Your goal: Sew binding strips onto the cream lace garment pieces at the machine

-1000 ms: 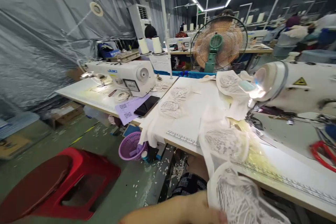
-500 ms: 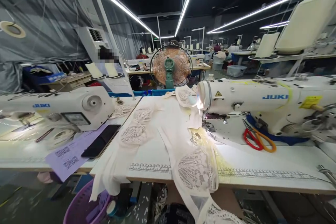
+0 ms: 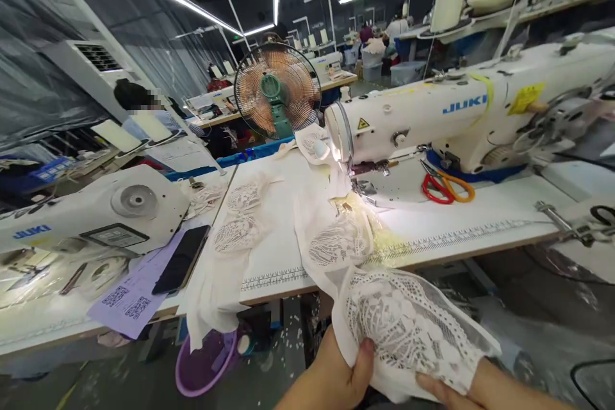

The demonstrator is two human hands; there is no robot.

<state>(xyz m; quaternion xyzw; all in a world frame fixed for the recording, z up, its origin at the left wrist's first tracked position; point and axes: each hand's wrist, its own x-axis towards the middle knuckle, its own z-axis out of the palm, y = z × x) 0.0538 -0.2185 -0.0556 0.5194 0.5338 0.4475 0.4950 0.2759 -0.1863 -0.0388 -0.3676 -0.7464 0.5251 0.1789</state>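
Observation:
Both hands hold the near end of a long white lace fabric strip [image 3: 403, 327] at the bottom of the view. My left hand [image 3: 336, 375] pinches its left edge with the thumb on top. My right hand [image 3: 461, 391] grips the lower right edge, partly under the cloth. The strip runs up over the table edge to the needle area of a white JUKI sewing machine [image 3: 461, 115], whose lamp lights the cloth. More lace pieces [image 3: 240, 230] lie on the white table [image 3: 456, 237].
Red and orange scissors [image 3: 444, 187] lie under the machine arm. A second JUKI machine [image 3: 96, 211], a black phone [image 3: 181, 259] and a purple sheet [image 3: 129, 301] sit at left. A purple basket [image 3: 202, 368] stands below. A fan [image 3: 276, 91] and other workers are behind.
The view has swung right and down from the floor and red stool to the sewing table. Both hands now show, gripping the lace end, which has come up into view.

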